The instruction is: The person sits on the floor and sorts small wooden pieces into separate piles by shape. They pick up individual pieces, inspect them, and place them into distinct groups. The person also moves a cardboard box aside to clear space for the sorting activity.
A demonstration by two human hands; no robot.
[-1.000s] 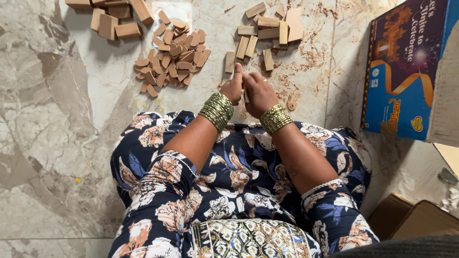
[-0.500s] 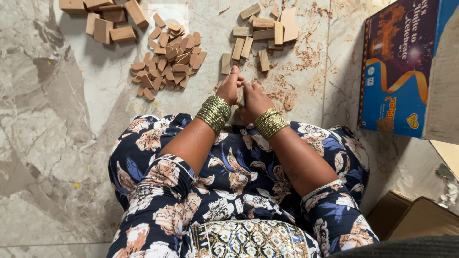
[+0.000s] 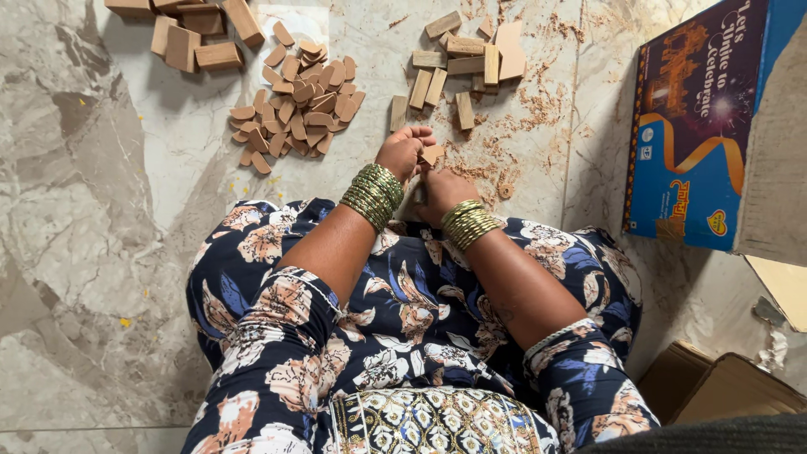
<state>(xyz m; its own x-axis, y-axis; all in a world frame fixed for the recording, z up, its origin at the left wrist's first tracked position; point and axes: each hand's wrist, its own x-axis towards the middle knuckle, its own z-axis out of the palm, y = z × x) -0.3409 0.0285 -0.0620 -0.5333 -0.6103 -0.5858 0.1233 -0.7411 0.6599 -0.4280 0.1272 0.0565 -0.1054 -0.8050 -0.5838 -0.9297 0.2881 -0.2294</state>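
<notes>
I sit on a marble floor with both hands together just past my knees. My left hand (image 3: 403,151) and my right hand (image 3: 443,187) are closed around a small flat wooden piece (image 3: 432,154) held between their fingertips. Both wrists carry stacks of gold bangles. A heap of small rounded wooden pieces (image 3: 294,105) lies on the floor to the far left of my hands. A group of longer wooden blocks (image 3: 458,63) lies straight ahead, just beyond my fingers.
Bigger wooden blocks (image 3: 197,34) sit at the top left. Sawdust (image 3: 538,101) is scattered over the floor to the right of my hands. A blue printed box (image 3: 693,126) leans at the right, with brown cardboard (image 3: 723,387) at the lower right.
My hands have stayed together at the same spot, with the fingers shifting slightly around the small piece. The view has drifted a little.
</notes>
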